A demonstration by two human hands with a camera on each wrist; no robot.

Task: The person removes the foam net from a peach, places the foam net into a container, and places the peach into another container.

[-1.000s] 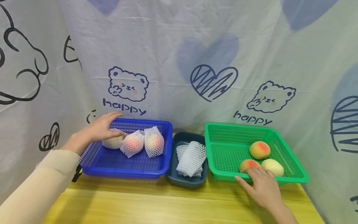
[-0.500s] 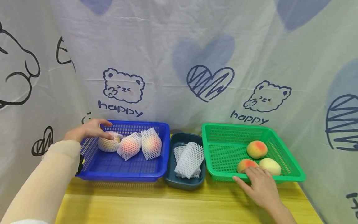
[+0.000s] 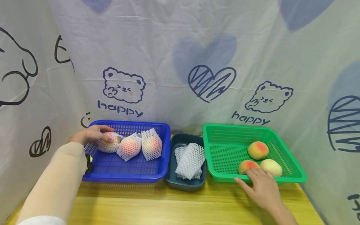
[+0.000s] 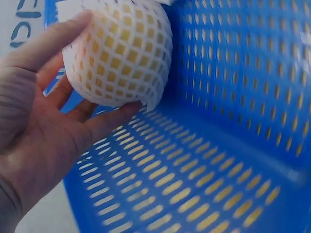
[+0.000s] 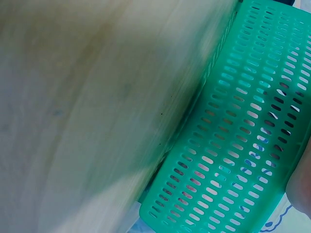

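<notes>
My left hand [image 3: 91, 133] is at a peach in a white foam net [image 3: 107, 145], at the left end of the blue basket [image 3: 126, 175]. In the left wrist view, the thumb lies on the top of the netted peach [image 4: 121, 58] and the other fingers curve beneath it. Two more netted peaches [image 3: 130, 146] [image 3: 152, 144] lie to its right. My right hand [image 3: 262, 187] rests across the front rim of the green basket [image 3: 225, 175], its fingertips at a bare peach [image 3: 248, 165]. How firmly they touch it is hidden.
Another red-yellow peach [image 3: 258, 150] and a pale yellow one [image 3: 271, 167] lie in the green basket. Between the baskets stands a dark teal tray [image 3: 184, 186] with white foam nets [image 3: 191, 161]. A printed curtain [image 3: 166, 62] hangs behind the wooden table [image 3: 140, 206].
My left hand has come down from above the leftmost netted peach and now lies around it. The right hand keeps its place on the green basket's rim. The head view has shifted slightly.
</notes>
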